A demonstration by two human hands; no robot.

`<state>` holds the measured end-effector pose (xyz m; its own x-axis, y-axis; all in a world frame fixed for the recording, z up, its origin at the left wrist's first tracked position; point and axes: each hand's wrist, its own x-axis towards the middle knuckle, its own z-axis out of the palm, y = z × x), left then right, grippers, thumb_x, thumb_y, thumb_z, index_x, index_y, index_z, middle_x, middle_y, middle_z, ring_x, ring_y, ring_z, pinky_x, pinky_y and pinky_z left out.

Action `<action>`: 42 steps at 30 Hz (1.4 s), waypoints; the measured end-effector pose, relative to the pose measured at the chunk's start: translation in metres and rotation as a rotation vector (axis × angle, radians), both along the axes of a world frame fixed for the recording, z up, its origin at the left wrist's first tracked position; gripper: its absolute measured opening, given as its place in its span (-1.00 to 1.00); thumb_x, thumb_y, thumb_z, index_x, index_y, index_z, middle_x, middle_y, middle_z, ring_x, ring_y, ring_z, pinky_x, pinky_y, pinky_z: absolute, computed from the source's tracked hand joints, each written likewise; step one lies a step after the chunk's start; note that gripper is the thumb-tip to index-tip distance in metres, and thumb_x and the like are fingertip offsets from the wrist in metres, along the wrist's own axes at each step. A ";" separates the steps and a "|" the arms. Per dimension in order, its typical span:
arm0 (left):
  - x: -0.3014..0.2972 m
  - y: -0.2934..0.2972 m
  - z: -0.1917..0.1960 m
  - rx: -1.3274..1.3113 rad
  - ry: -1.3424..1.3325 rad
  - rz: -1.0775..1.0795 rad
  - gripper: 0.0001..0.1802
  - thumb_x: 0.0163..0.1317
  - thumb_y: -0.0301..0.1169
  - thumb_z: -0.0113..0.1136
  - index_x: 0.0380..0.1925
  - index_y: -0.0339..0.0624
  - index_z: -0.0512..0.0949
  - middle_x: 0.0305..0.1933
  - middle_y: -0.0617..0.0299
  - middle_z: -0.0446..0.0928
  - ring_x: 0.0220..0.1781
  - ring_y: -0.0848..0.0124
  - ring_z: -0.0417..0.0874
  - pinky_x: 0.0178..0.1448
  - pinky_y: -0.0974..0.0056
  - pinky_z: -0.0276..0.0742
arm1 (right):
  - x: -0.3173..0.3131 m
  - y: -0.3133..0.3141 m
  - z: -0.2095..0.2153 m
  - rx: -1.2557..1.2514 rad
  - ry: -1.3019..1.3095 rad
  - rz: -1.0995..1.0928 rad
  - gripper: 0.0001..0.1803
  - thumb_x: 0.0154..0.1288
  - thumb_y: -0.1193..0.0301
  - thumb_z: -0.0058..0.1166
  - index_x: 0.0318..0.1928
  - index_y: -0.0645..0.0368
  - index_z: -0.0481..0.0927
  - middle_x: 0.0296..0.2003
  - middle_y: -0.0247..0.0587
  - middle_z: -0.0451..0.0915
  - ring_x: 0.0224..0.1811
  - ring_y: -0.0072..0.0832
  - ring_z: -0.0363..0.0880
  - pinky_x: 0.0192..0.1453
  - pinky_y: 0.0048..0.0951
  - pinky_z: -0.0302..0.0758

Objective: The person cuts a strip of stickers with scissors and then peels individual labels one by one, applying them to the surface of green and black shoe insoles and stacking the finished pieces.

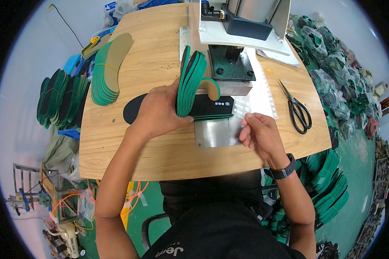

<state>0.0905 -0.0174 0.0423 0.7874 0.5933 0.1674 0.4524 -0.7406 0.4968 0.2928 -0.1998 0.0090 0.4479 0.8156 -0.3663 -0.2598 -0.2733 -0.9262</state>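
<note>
Desk (160, 151): pale wood-grain top, rounded corners, seen from above.

Surroundings:
- Press machine (242, 26) at the far edge of the desk, grey and black, with a dark green block below it and a bare metal plate (214, 134) reaching toward the person.
- Scissors (298, 110), black handles, lying closed on the right part of the desk, well apart from both hands.
- Clear sheet of small stickers (255, 101) just right of the machine base.
- Banded stack of insoles (110, 71) on the left part of the desk, green edges, tan top face, held by a yellow rubber band.
- More green and black insoles (60, 99) packed upright off the left edge of the desk; bagged green goods (337, 82) heaped off the right edge.

Worked items:
- Bundle of insoles (190, 84), green and black layers, stood on edge and fanned, between the machine base and the left hand.
- Single black insole (136, 108) lying flat across the desk and onto the metal plate, partly hidden under the left hand and the bundle.

Hands:
- Left hand (160, 112): grip closed round the lower end of the bundle, thumb on the near side.
- Right hand (261, 131): fingertips pinched together on a small clear sticker at the edge of the sheet; black watch on the wrist.
</note>
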 end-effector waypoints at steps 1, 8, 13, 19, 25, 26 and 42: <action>0.000 0.001 -0.001 -0.001 0.004 0.000 -0.46 -0.20 -0.24 0.46 -0.18 -0.22 0.54 -0.26 -0.11 0.56 -0.16 -0.08 0.56 -0.03 0.05 0.48 | 0.000 0.003 0.000 -0.002 0.000 0.001 -0.73 0.41 0.27 -0.07 -0.33 0.23 0.49 -0.64 -0.19 0.56 -0.73 -0.59 0.43 -0.69 -0.64 0.29; -0.004 0.005 -0.004 -0.258 -0.209 0.071 -0.40 -0.14 -0.39 0.28 0.03 -0.22 0.46 -0.38 -0.01 0.60 -0.31 0.10 0.63 -0.14 0.18 0.52 | 0.002 0.013 -0.005 -0.001 -0.056 0.045 -0.73 0.39 0.28 -0.05 -0.38 0.21 0.50 -0.67 -0.24 0.55 -0.74 -0.63 0.41 -0.70 -0.65 0.28; -0.016 0.011 -0.008 -0.338 -0.435 0.178 -0.67 -0.12 -0.50 0.23 -0.25 -0.28 0.53 -0.44 0.13 0.58 -0.42 0.43 0.55 -0.24 0.31 0.49 | -0.009 0.027 0.006 -0.152 -0.204 0.189 -0.70 0.40 0.31 -0.01 -0.48 0.17 0.52 -0.73 -0.29 0.53 -0.81 -0.66 0.39 -0.74 -0.69 0.25; -0.021 0.010 -0.006 -0.298 -0.562 0.224 -0.78 -0.10 -0.51 0.21 -0.37 -0.29 0.55 -0.46 0.17 0.57 -0.44 0.46 0.52 -0.24 0.33 0.48 | -0.009 0.032 0.006 -0.194 -0.264 0.240 -0.68 0.39 0.30 0.01 -0.51 0.20 0.51 -0.74 -0.26 0.52 -0.82 -0.63 0.39 -0.75 -0.65 0.27; -0.020 0.010 -0.007 -0.281 -0.552 0.225 -0.77 -0.09 -0.50 0.20 -0.35 -0.30 0.56 -0.46 0.18 0.57 -0.43 0.47 0.51 -0.23 0.32 0.49 | -0.004 0.033 0.003 -0.189 -0.266 0.263 -0.67 0.38 0.29 0.02 -0.52 0.21 0.51 -0.74 -0.24 0.52 -0.82 -0.62 0.39 -0.75 -0.64 0.28; -0.019 0.010 -0.007 -0.284 -0.551 0.231 -0.77 -0.09 -0.49 0.20 -0.35 -0.30 0.56 -0.46 0.18 0.57 -0.43 0.47 0.51 -0.23 0.32 0.49 | -0.004 0.034 0.003 -0.196 -0.262 0.265 -0.67 0.38 0.29 0.02 -0.52 0.21 0.52 -0.74 -0.24 0.52 -0.82 -0.62 0.39 -0.75 -0.64 0.29; -0.004 0.007 -0.006 -0.155 -0.076 0.063 0.02 -0.27 -0.27 0.42 0.29 -0.24 0.21 0.03 -0.15 0.49 0.12 -0.03 0.46 0.25 0.09 0.32 | -0.005 0.032 0.005 -0.179 -0.175 0.220 -0.69 0.35 0.28 -0.01 -0.45 0.25 0.54 -0.71 -0.21 0.55 -0.79 -0.58 0.45 -0.75 -0.62 0.30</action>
<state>0.0869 -0.0099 0.0362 0.7362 0.6646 0.1280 0.4523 -0.6239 0.6373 0.2879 -0.1674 0.0139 0.3371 0.8292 -0.4459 -0.0179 -0.4679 -0.8836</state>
